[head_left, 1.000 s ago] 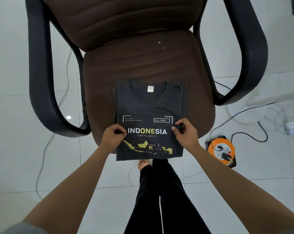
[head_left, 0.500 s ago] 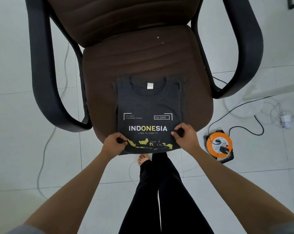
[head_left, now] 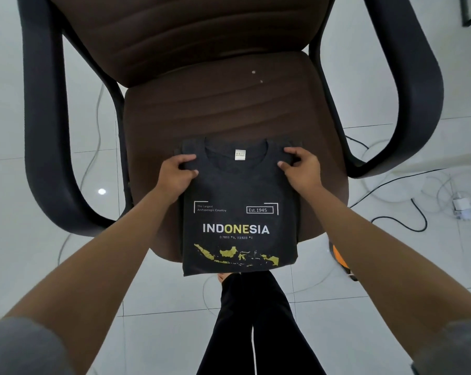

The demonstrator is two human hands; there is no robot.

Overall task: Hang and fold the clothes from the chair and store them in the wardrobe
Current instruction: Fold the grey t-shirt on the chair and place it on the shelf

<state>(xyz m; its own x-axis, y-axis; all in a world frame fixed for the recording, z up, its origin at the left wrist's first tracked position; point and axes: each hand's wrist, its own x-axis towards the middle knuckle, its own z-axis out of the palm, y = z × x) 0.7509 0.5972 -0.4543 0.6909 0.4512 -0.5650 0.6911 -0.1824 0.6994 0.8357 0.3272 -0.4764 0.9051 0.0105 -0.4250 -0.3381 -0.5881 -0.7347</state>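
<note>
Dark grey "INDONESIA" T-shirt [head_left: 237, 212], sleeves already tucked under into a narrow rectangle, lying print-up on the front half of the brown office-chair seat [head_left: 223, 104], hem end hanging just past the seat's front edge. White neck label [head_left: 240, 155] showing inside the collar at the end toward the backrest.

Changed within the last second: both hands gone from the middle of the shirt, beside the lettering, up to its shoulder corners. Left hand [head_left: 174, 174] now pinching the shirt's left shoulder corner between thumb and curled fingers; right hand [head_left: 300, 169] pinching the opposite corner the same way, fabric bunched slightly under the fingertips. Shirt itself still flat on the seat, not lifted.

Likely meaning: side folds done, grip now set for the lengthwise fold, collar end brought down toward the hem, or for lifting the bundle off whole. Storing in the wardrobe not yet begun; no wardrobe in view.

Beyond the shirt: black armrests [head_left: 47, 131] flanking the seat, white tiled floor [head_left: 25, 253] beneath, loose cables [head_left: 399, 226] to the seat's right, an orange object [head_left: 340, 259] half hidden behind the right forearm.
</note>
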